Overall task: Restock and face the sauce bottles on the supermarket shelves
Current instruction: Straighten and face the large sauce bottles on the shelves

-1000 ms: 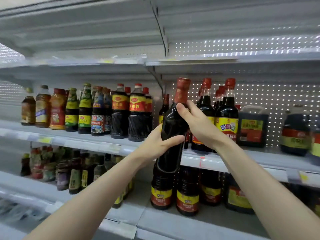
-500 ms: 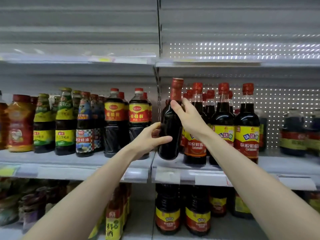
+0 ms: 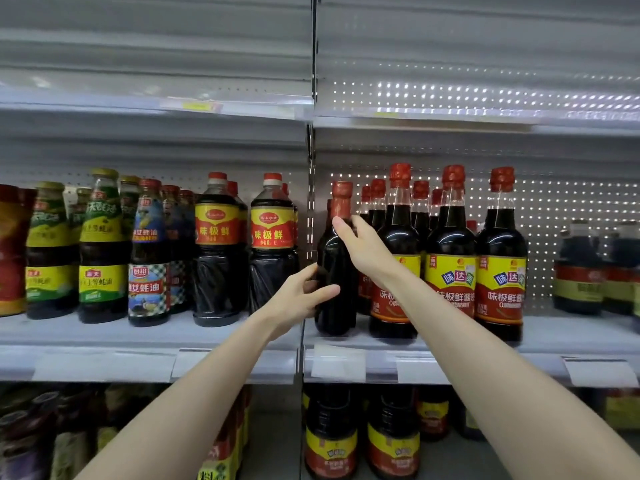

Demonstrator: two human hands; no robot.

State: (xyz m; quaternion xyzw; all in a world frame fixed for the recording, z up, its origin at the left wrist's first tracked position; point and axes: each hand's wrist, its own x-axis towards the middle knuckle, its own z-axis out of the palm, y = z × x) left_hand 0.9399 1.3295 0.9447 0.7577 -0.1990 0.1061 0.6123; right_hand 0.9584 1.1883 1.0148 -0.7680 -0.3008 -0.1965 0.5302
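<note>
Two bare arms are stretched out to the shelf [image 3: 561, 329]. The low part of the sauce bottle [image 3: 337, 306] is held by the left hand [image 3: 299, 297], with the thumb laid across the front. The top of the bottle, just under its red cap [image 3: 342, 199], is held by the right hand [image 3: 365, 252].

A second ago the bottle was tipped and held up in the air in front of the shelf. Now it is stood up straight, and its bottom looks set down on the shelf. Just beside it, the matching bottles [image 3: 450, 271] are lined up with their yellow and red labels shown. No label can be seen on the held bottle, only dark glass. So the putting-back part looks almost done, but the bottle probably needs to be turned until its label is shown.

Far behind, a back wall [image 3: 571, 202] with little holes is seen.
</note>
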